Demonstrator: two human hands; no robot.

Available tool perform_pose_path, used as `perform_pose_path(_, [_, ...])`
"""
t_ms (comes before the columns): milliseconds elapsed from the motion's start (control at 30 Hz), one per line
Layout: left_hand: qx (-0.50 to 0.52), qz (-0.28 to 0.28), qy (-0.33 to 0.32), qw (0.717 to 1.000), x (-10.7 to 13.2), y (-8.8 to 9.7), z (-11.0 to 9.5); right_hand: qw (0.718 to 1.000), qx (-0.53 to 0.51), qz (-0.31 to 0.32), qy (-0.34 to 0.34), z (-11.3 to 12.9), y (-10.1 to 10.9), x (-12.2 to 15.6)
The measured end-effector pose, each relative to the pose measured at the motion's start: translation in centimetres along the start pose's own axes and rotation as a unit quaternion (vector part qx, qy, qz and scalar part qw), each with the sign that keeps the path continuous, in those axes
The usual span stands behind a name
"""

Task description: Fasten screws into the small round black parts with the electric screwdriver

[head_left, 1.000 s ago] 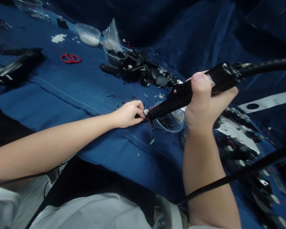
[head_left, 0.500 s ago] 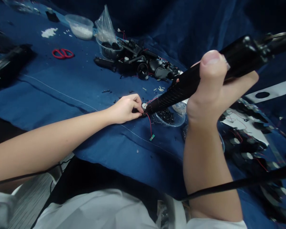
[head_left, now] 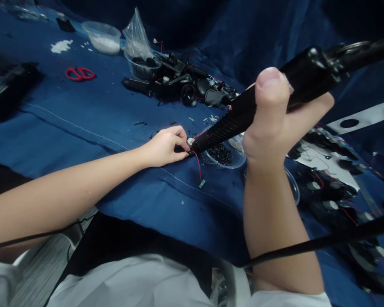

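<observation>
The right hand (head_left: pixel 272 123) grips a black tool (head_left: pixel 235 117), the left hand (head_left: pixel 166 147) pinching a part (head_left: pixel 191 153) beside a tub (head_left: pixel 240 162) of black pieces (head_left: pixel 220 154).

Assembly workshop, electric screwdriver (head_left: pixel 240 115), heaped black parts (head_left: pixel 179 85), small wired circuit board (head_left: pixel 202 183)

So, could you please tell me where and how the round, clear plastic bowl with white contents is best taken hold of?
The round, clear plastic bowl is probably best pinched by its rim, from the near side: it stands upright, open-topped, its wall flaring outward, and the peaked, clear plastic bag is close on its right.
</observation>
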State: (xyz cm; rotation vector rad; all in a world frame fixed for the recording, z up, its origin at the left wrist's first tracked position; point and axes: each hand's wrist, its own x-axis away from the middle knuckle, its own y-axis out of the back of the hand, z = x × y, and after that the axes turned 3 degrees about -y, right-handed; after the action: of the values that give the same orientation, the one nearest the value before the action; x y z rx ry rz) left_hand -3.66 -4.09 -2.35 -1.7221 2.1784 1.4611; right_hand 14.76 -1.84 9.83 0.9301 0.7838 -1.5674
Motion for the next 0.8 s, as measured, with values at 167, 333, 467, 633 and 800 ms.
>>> perform_pose_path(167, [0.003, -0.002, -0.001, 1.0, 0.03, 0.02, 0.02, 1.0, -0.017, -0.002, 0.002, 0.39, -0.07, -0.12])
perform_pose_path(333, [0.003, -0.001, -0.001, 1.0, 0.08, 0.06, -0.03, 0.998, -0.055, -0.013, -0.006, -0.16, -0.25, 0.22])
perform_pose_path(467, [0.001, -0.002, -0.01, 1.0, 0.08, 0.05, 0.03, 0.996, -0.078, -0.03, -0.021, -0.52, -0.45, 0.46])
perform_pose_path(633, [-0.003, -0.003, -0.017, 1.0, 0.1, 0.05, 0.15, 0.996, -0.078, -0.034, -0.026, -0.59, -0.41, 0.5])
perform_pose_path(800, [0.001, -0.004, -0.027, 1.0, 0.15, 0.15, 0.06, 0.996, -0.08, -0.031, -0.029, -0.46, -0.27, 0.43])
